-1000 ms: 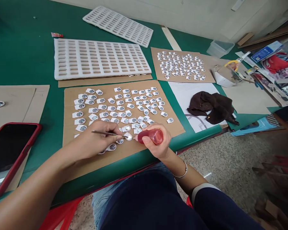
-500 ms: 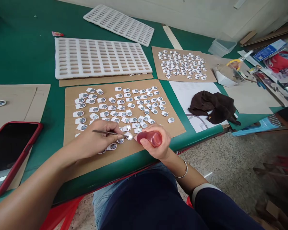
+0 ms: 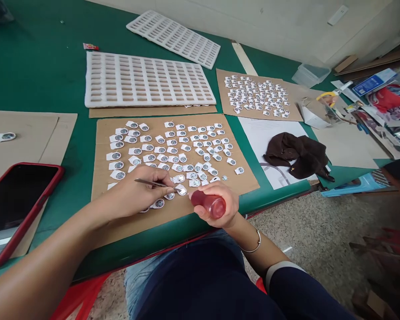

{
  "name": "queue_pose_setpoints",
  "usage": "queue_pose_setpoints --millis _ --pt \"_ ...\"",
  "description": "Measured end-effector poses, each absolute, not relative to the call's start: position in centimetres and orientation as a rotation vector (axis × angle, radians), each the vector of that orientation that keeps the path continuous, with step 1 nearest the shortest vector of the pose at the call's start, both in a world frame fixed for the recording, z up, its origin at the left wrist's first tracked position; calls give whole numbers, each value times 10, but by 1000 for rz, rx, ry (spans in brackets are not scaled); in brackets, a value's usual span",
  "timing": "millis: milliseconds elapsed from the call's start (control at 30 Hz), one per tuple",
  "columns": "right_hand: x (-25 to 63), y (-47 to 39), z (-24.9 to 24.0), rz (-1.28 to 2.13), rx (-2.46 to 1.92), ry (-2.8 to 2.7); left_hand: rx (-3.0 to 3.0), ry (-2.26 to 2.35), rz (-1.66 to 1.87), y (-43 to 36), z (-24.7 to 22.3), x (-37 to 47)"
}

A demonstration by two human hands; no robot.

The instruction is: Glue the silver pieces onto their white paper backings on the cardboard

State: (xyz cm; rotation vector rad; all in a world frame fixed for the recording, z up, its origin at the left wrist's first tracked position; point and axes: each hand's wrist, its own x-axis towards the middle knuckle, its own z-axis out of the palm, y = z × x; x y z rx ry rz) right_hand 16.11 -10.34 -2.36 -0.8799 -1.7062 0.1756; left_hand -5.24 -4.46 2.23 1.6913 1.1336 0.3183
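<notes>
Green bench [image 3: 40,89] runs along a pale wall [image 3: 280,22]. At its left end, one white tag [image 3: 5,137] lies on a grey-brown board [image 3: 30,129], with a red-cased phone [image 3: 18,200] overlapping that board. Next comes a cardboard sheet [image 3: 176,210] set with loose rows of similar tags. Over it, the left hand [image 3: 136,189] is pinched, thumb against fingers, on a slim metal tool [image 3: 150,182], seemingly tweezers. That should be light, stiff and best gripped mid-shank, as here; its long axis runs left to right, tip pointing right and slightly nearward. The tip meets or hovers over a round-ended tag [image 3: 182,191], I can't tell which; such a tag looks light, thin and easily nudged. Just right of it, the right hand [image 3: 230,202] is curled round a red bottle [image 3: 209,203], probably soft, squeezable and slick, held well by its body. The bottle lies tilted, nozzle pointing left towards the tag, base rightward and nearer the wearer. Farther right, a brown cloth [image 3: 295,153] sits crumpled on white paper [image 3: 253,138].
</notes>
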Motion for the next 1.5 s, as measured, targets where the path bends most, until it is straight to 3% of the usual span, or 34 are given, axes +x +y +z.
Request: queue_pose_setpoints --millis 1500 --pt "161 -101 -29 298 -865 -1661 1700 1120 326 -44 20 -53"
